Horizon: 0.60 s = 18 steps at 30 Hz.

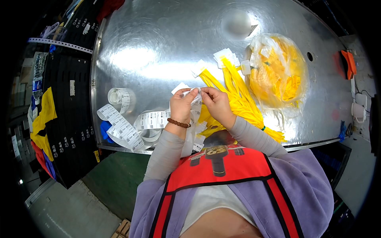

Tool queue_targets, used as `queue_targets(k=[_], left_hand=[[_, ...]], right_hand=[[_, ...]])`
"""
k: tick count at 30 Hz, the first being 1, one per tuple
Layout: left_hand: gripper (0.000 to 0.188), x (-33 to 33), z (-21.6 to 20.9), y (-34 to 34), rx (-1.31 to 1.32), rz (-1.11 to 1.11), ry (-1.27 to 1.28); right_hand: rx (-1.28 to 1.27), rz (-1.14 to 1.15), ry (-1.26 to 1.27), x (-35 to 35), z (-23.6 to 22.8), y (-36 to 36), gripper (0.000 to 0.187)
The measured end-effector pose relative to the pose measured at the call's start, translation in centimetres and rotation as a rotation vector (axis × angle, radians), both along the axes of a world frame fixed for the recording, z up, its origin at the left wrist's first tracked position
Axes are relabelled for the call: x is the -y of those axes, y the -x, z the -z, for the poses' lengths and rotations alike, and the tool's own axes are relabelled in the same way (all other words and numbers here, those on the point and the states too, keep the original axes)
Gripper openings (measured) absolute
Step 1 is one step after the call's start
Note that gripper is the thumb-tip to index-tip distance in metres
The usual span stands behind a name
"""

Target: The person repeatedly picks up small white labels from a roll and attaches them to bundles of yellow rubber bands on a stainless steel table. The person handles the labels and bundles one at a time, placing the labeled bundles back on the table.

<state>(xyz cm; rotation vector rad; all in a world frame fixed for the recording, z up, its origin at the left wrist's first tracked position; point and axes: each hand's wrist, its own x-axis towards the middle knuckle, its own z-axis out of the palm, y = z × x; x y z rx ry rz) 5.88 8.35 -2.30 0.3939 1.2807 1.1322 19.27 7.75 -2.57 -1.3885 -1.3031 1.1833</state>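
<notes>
My left hand [181, 106], with a brown beaded bracelet at its wrist, is closed in a pinch on a white label strip [188, 137]. The strip hangs down from the fingers toward my apron. Close beside it, my right hand [218, 104] is closed too, its thumb and fingertips pinching the upper end of the same strip. Printed labels on a long loose strip [124, 131] curl across the table to the left, by a small label roll [115, 96]. Under and beyond my right hand lie bundled yellow straps [242, 92] with white tags [225, 56] at their far ends.
A clear plastic bag [278, 71] full of yellow straps stands at the right on the metal table [166, 35]. Something blue [106, 131] lies at the near left edge. Black crates [71, 115] stand left of the table. An orange object [349, 64] is at the far right.
</notes>
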Motion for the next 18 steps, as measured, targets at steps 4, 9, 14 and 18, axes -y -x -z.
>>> queue_targets(k=[4,9,14,18], left_hand=[[0.031,0.0,0.1,0.0,0.019,-0.012,0.011],[0.032,0.0,0.0,0.0,0.037,-0.027,0.014],[0.033,0.1,-0.2,0.1,0.043,-0.021,0.019],[0.033,0.2,-0.9,-0.1,0.069,-0.023,0.010]], right_hand=[[-0.014,-0.003,0.008,0.0,0.2,0.0,0.018],[-0.018,-0.004,0.010,-0.1,-0.3,0.2,0.018],[-0.058,0.029,0.067,-0.4,0.0,0.3,0.017],[-0.099,0.033,0.112,-0.5,-0.1,0.2,0.017]])
